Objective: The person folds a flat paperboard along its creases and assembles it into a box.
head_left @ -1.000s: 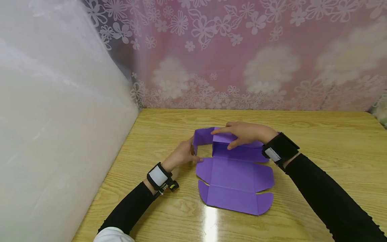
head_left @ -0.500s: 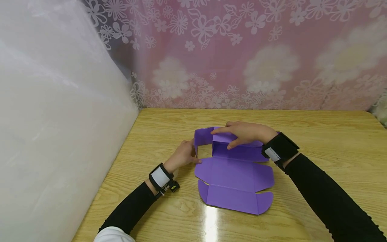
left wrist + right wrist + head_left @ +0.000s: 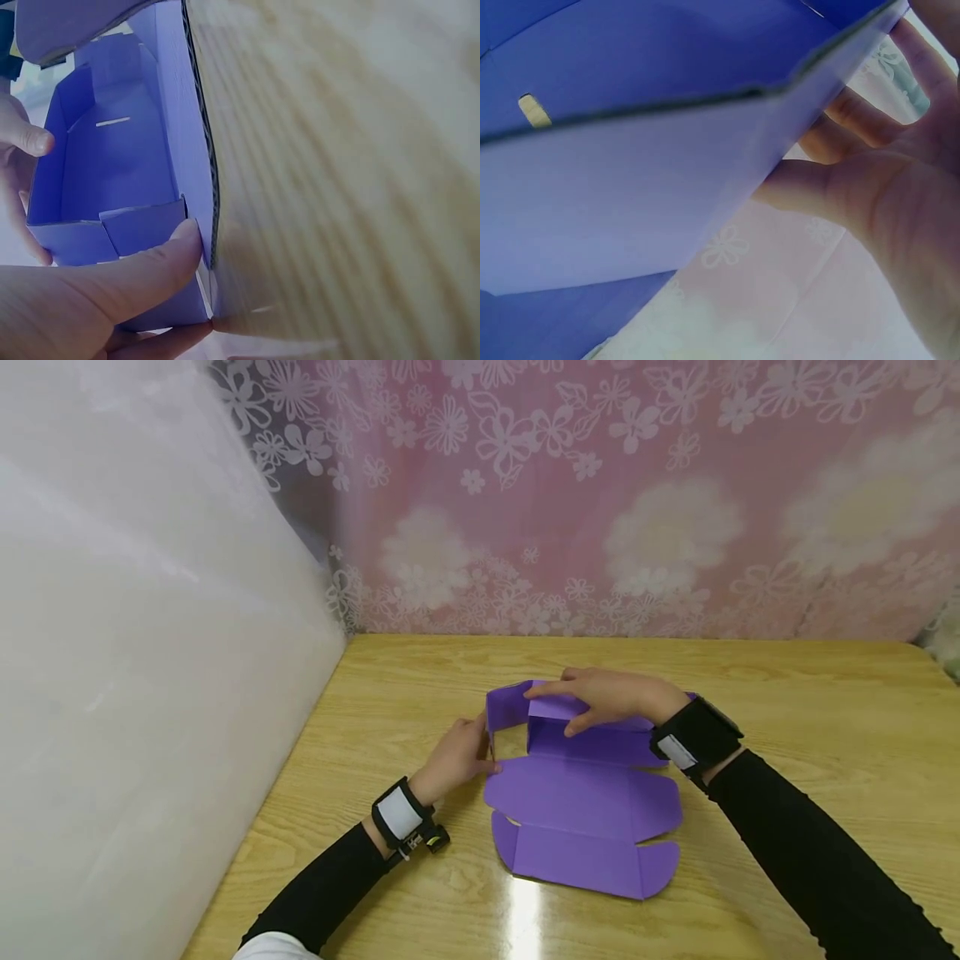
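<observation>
A purple cardboard box [image 3: 577,793] lies partly unfolded on the wooden table, its front panel and side flaps spread flat. Its back section is folded up into a tray shape, with a slot visible in the tray floor [image 3: 116,165]. My left hand [image 3: 457,756] pinches the left side of the box, the thumb [image 3: 161,262] pressed on a flap near a corner and fingers below. My right hand [image 3: 615,697] spans the raised back section, thumb on the front side and index finger along the top. In the right wrist view its fingers [image 3: 855,120] lie against a box wall, tips partly hidden.
The wooden table [image 3: 810,760] extends to both sides of the box. A floral pink curtain [image 3: 570,510] hangs along its back edge. A white sheet [image 3: 150,652] slopes down beside the left edge.
My left hand has shifted slightly to the right along with the box's left flap. My right hand keeps its grip on the raised section. The head view has tilted a little.
</observation>
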Demonstrator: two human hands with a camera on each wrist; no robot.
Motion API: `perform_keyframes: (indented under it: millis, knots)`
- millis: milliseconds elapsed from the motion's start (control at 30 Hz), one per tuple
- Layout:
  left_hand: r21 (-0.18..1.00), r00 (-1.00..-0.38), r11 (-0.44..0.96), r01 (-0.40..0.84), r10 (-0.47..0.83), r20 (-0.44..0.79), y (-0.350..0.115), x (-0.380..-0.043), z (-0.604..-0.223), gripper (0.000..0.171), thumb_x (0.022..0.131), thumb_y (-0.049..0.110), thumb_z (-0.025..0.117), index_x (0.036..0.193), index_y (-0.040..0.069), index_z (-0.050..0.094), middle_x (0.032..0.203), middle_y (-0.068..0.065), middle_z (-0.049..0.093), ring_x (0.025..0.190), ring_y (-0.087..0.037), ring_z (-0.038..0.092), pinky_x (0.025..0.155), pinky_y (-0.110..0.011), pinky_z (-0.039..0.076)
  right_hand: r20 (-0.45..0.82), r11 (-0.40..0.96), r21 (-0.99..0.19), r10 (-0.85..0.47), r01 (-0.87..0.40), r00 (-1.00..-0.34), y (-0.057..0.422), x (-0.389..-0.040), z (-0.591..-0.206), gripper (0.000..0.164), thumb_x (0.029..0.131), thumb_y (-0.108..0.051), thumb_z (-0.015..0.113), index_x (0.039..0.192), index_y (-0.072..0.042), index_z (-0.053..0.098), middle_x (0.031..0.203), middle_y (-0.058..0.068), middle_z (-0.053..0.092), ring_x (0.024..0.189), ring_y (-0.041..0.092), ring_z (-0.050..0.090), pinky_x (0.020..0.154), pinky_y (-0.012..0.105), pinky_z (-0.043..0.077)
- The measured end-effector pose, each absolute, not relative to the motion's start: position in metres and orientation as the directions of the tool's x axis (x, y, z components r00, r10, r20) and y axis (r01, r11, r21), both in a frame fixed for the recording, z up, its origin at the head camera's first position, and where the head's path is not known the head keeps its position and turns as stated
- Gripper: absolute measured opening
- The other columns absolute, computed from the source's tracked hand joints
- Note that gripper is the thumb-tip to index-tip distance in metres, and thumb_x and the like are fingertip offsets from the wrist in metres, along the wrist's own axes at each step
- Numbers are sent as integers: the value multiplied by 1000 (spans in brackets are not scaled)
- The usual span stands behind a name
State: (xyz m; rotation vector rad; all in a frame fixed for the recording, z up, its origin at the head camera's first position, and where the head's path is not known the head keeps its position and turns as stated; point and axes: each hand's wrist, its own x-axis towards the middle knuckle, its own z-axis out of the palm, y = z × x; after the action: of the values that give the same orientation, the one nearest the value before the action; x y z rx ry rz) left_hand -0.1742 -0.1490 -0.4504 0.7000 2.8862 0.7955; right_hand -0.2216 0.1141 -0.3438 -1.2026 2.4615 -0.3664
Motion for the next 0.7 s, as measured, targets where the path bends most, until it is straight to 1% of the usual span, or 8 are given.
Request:
perform_keyframes:
  millis: [67,133,267,367,467,533,600,700]
  knots:
    - [507,-889,751,423,452,72,-149,-172,-451,82,78,19,88,145,-1,44,104,-16,70,107,-36,60,95,-49,47,-206,604,-413,-791,-682,-576,114,-221,-346,70,92,-24,75,152,-15,40,144,26,47,131,45,49,104,60,41]
    - [503,-882,741,445,462,100,-150,-172,-453,79,77,18,88,142,-2,46,101,-14,69,105,-35,61,95,-48,47,-187,603,-430,-787,-671,-588,114,-221,-347,65,90,-25,77,144,-13,42,140,22,51,128,40,52,104,57,41]
    - [506,-872,725,467,472,128,-149,-170,-453,74,77,18,88,137,-2,50,91,-10,66,100,-32,61,94,-48,47,-171,609,-440,-778,-660,-604,115,-224,-350,51,88,-24,79,122,-13,43,122,12,57,110,29,56,96,50,43]
    - [517,-871,719,465,475,124,-148,-166,-452,74,77,18,88,138,-3,50,90,-10,64,101,-33,61,95,-48,46,-173,611,-444,-776,-655,-606,115,-225,-351,48,87,-21,80,115,-13,43,115,10,55,105,28,53,93,47,42]
    - [524,-874,719,456,473,112,-147,-164,-452,75,78,19,88,139,-3,49,97,-13,67,106,-36,60,98,-49,46,-171,607,-449,-779,-655,-604,116,-225,-350,47,87,-19,80,114,-12,42,113,9,55,104,28,52,92,47,41]
    - [527,-873,717,457,474,111,-146,-163,-452,77,78,19,88,139,-3,48,108,-17,68,109,-38,59,99,-50,45,-170,604,-448,-781,-659,-600,116,-225,-350,46,87,-19,80,113,-12,42,113,9,55,104,28,52,92,46,41]
    - [537,-874,712,452,472,110,-146,-163,-453,81,78,19,88,142,-2,44,119,-20,67,113,-41,58,102,-51,44,-172,602,-447,-783,-661,-598,116,-225,-350,45,87,-19,80,112,-12,42,112,9,55,103,28,52,91,46,41]
    - [556,-879,705,441,464,110,-147,-162,-452,89,76,18,89,146,0,37,126,-25,65,115,-44,56,102,-54,44,-173,598,-445,-788,-667,-591,115,-225,-349,45,88,-21,79,112,-11,43,110,8,54,101,27,52,89,44,41]
